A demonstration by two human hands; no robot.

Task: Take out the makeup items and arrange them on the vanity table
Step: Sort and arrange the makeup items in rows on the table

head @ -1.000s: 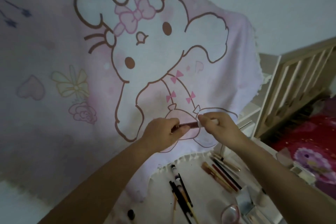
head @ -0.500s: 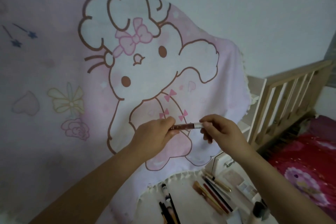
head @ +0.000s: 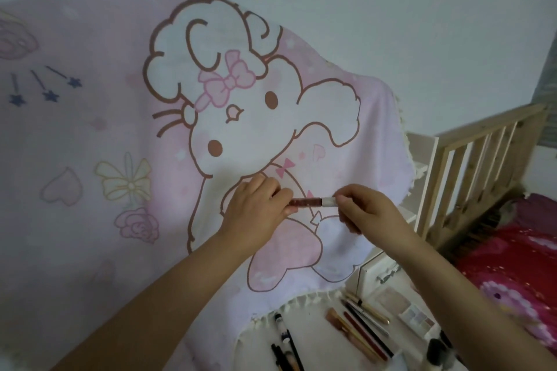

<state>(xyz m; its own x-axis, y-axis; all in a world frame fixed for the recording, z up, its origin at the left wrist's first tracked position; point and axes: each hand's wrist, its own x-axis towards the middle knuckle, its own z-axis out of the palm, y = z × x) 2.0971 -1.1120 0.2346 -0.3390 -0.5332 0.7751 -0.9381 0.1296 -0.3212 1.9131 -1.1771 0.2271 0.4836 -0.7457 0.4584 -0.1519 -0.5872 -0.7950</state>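
Lip gloss (head: 305, 202) held level above the table (head: 313, 337): left hand (head: 256, 211) grips the dark tube, right hand (head: 366, 211) pinches the white cap.

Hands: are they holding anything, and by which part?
Both hold one lip gloss tube: left hand grips its dark reddish end, right hand pinches its white cap end.

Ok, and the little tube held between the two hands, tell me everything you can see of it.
The tube is slim, with a dark red, speckled body and a white cap at its right end. It looks like plastic, perhaps a lip gloss. It lies roughly level in the air before the pink cartoon blanket. The left hand pinches the red end; the right hand pinches the cap, which sits on.
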